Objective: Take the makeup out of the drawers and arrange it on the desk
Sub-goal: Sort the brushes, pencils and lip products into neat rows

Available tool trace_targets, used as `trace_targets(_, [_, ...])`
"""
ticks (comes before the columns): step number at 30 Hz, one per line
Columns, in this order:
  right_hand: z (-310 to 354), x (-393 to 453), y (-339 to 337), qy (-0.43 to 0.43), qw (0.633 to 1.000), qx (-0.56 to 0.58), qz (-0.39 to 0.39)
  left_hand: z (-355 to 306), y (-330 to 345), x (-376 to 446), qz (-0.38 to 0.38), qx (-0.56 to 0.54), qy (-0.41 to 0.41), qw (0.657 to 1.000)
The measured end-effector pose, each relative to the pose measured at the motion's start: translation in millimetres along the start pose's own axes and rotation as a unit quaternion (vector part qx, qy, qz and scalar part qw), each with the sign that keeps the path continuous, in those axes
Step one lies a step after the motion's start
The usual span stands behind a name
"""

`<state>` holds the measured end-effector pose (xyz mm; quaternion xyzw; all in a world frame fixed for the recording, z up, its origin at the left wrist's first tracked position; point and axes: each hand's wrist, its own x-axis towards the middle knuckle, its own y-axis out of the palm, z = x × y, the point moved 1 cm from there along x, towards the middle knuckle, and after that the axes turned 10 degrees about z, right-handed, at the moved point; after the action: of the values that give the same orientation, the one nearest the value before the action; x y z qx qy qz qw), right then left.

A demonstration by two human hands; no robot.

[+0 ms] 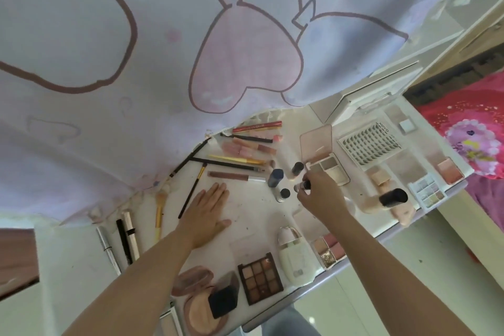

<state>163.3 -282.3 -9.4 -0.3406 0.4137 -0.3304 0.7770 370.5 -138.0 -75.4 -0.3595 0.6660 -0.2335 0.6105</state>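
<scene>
Makeup lies spread over the white desk (pixel 253 215). My right hand (pixel 317 194) pinches a small dark-capped bottle (pixel 304 185) just above the desk, beside three other small bottles: a blue one (pixel 276 177), a dark-capped one (pixel 297 169) and a little white one (pixel 283 194). My left hand (pixel 208 214) rests flat on the desk with straight fingers, holding nothing. Pencils and lip glosses (pixel 245 150) lie at the back. A brown eyeshadow palette (pixel 260 278) and a powder compact (pixel 204 300) sit at the front edge.
A white pump bottle (pixel 293 256) lies at the front right. An open pink palette (pixel 324 161), a lash tray (pixel 368 144) and a dark-capped foundation tube (pixel 392 198) fill the right side. Brushes and mascaras (pixel 128 240) lie at the left. A printed curtain (pixel 163 63) hangs behind the desk.
</scene>
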Motion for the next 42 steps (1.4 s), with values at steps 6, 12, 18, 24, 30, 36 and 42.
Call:
trace_targets(6, [0, 6, 10, 0.04, 0.996, -0.063, 0.05, 2, 8, 5, -0.014, 0.002, 0.002, 1.0])
trace_targets(12, [2, 5, 9, 0.052, 0.995, -0.064, 0.056, 4, 11, 6, -0.032, -0.009, 0.006, 0.999])
trace_targets(18, [-2, -1, 5, 0.054, 0.993, -0.082, 0.072, 4, 11, 6, -0.025, -0.001, 0.011, 1.0])
trace_targets(24, [18, -24, -11, 0.056, 0.977, -0.206, 0.009, -1, -3, -1, 0.014, -0.036, 0.016, 0.999])
trace_targets(30, [85, -38, -13, -0.17, 0.973, -0.107, -0.117, 10, -13, -36, -0.03, -0.089, -0.002, 0.996])
trace_targets(36, [138, 8, 45, -0.162, 0.926, -0.328, 0.091, 35, -4, -78, -0.059, -0.12, -0.064, 0.989])
trace_targets(42, [132, 31, 69, -0.156, 0.875, -0.45, 0.083, 43, 10, -106, -0.066, -0.167, -0.096, 0.979])
